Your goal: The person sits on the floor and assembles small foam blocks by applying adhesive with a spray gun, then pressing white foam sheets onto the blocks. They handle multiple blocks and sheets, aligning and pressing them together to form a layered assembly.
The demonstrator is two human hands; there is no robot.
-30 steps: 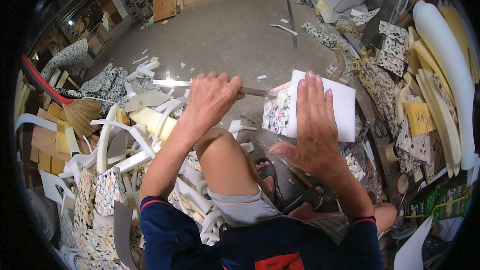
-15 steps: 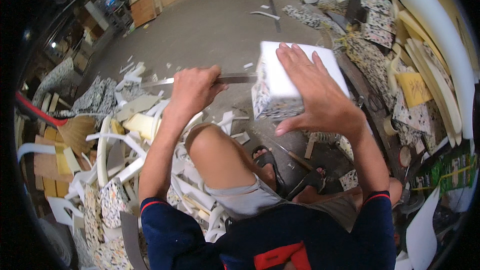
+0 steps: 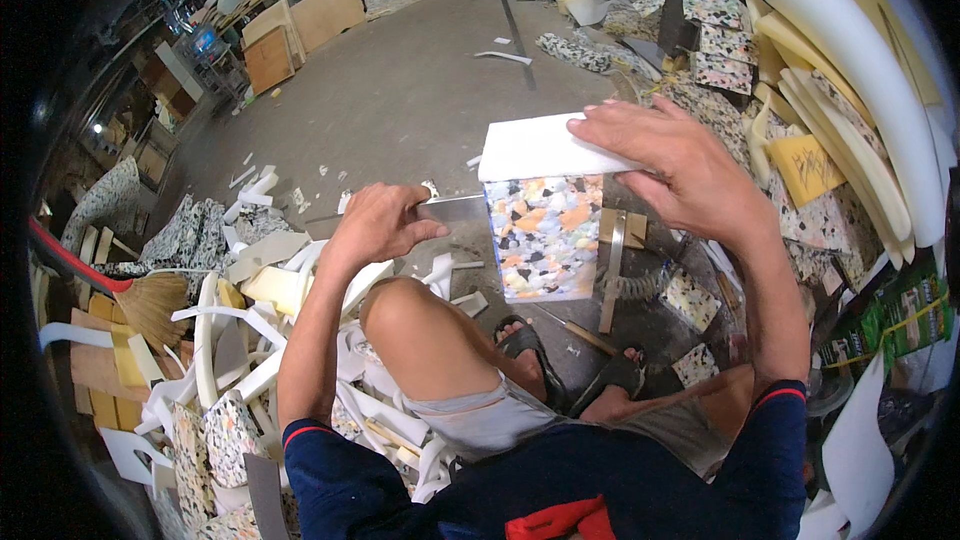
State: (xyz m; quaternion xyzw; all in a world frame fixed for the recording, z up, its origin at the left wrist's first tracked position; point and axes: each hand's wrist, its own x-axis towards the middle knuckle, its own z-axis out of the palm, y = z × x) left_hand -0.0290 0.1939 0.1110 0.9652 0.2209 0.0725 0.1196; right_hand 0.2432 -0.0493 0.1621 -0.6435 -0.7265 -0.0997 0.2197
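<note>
My right hand (image 3: 685, 165) grips the right edge of a foam block (image 3: 545, 235), fingers on top and thumb below. The block has a smooth white top layer and a speckled multicolour side turned toward me. My left hand (image 3: 375, 225) is closed around a long flat metal blade (image 3: 455, 207). The blade sticks out on both sides of that fist, and its right end reaches the block's left side. Whether it cuts into the foam there, I cannot tell.
Foam offcuts (image 3: 265, 370) are heaped left of my knee, near a broom (image 3: 155, 305). A thin tool with a wooden handle (image 3: 590, 337) lies by my sandals (image 3: 610, 380). Long foam rolls (image 3: 850, 90) and a green package (image 3: 890, 330) are on the right. Wooden boards (image 3: 270, 60) stand farther back.
The foam block has tipped, so its speckled side now faces me. My right hand has shifted from its top to its right edge. My left hand sits lower with the blade.
</note>
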